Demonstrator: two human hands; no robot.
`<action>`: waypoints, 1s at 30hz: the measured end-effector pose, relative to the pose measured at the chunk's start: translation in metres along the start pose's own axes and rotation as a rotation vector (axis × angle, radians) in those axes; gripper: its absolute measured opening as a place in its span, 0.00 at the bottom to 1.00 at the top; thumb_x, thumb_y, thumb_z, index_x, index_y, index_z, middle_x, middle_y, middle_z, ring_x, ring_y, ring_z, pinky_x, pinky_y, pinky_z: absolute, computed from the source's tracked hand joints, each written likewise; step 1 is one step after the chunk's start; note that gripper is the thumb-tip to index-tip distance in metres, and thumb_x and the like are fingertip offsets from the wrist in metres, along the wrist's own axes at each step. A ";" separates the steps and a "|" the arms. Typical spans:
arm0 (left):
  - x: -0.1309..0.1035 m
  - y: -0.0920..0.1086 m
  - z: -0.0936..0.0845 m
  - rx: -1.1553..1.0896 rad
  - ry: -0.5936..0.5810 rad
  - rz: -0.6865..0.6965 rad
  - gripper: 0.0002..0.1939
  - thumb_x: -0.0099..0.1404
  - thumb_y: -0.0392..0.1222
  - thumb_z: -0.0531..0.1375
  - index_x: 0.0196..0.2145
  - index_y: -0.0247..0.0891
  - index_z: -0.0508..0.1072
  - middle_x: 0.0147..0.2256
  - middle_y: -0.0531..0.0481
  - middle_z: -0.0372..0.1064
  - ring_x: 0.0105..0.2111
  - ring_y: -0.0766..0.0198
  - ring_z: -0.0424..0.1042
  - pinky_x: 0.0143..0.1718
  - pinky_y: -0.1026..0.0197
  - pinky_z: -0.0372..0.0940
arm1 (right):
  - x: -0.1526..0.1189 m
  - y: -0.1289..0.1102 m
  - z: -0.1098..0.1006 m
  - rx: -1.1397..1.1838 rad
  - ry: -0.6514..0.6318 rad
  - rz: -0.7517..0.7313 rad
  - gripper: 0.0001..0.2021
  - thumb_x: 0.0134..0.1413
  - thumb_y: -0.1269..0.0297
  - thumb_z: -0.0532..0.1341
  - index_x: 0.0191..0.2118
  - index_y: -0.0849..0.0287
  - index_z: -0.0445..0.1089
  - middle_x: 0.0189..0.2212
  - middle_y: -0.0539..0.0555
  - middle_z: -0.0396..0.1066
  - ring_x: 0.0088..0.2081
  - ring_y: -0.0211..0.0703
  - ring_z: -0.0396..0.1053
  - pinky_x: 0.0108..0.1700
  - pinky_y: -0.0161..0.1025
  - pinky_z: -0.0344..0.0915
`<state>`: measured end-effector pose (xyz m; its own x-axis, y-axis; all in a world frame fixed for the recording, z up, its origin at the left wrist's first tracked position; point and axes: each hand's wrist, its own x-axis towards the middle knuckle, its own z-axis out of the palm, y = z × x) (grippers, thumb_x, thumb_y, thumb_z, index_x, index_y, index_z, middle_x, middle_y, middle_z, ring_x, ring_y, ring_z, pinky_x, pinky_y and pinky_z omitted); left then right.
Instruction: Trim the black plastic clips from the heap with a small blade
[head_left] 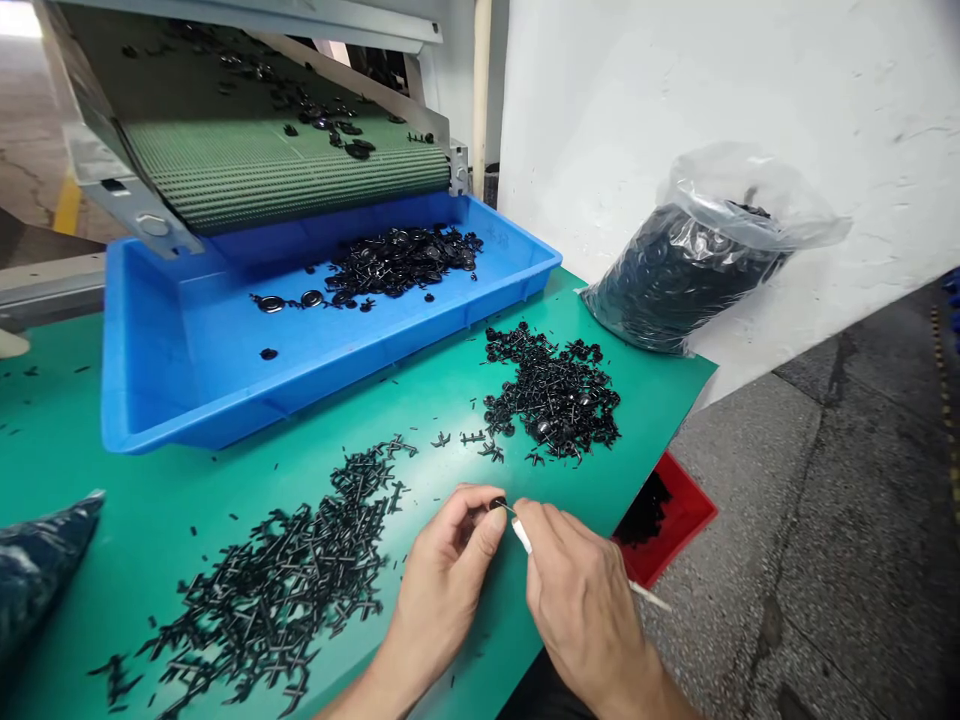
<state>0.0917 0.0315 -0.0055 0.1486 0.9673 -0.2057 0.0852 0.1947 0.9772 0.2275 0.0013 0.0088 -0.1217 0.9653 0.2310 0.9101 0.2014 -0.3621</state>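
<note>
Two bare hands meet over a smooth green mat (pixel 225 500): the left hand (pixel 442 575) pinches a small black plastic part (pixel 498 503), the right hand (pixel 577 600) closed around a thin white-handled tool (pixel 523 537), beside spiky black offcuts (pixel 285 580).

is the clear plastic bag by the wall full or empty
Full, or nearly. The plastic bag bulges with black parts up to its loose, open-looking neck, and it leans against the white wall.

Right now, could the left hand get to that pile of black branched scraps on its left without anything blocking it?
Probably yes. The left hand pinches a small black part, but the scrap pile lies right beside it on the bare green mat, with nothing between them.
</note>
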 end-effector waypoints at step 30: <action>0.008 0.004 -0.002 -0.479 -0.059 -0.164 0.17 0.69 0.55 0.55 0.36 0.39 0.70 0.21 0.58 0.59 0.19 0.71 0.49 0.20 0.66 0.44 | 0.054 0.012 -0.020 0.119 -0.157 -0.057 0.14 0.63 0.71 0.52 0.48 0.53 0.71 0.36 0.51 0.71 0.37 0.41 0.71 0.38 0.36 0.61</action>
<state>0.0912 0.0403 -0.0028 0.2275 0.9095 -0.3479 -0.3468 0.4095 0.8438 0.2397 0.0528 0.0356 -0.2406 0.9638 0.1145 0.8478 0.2661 -0.4587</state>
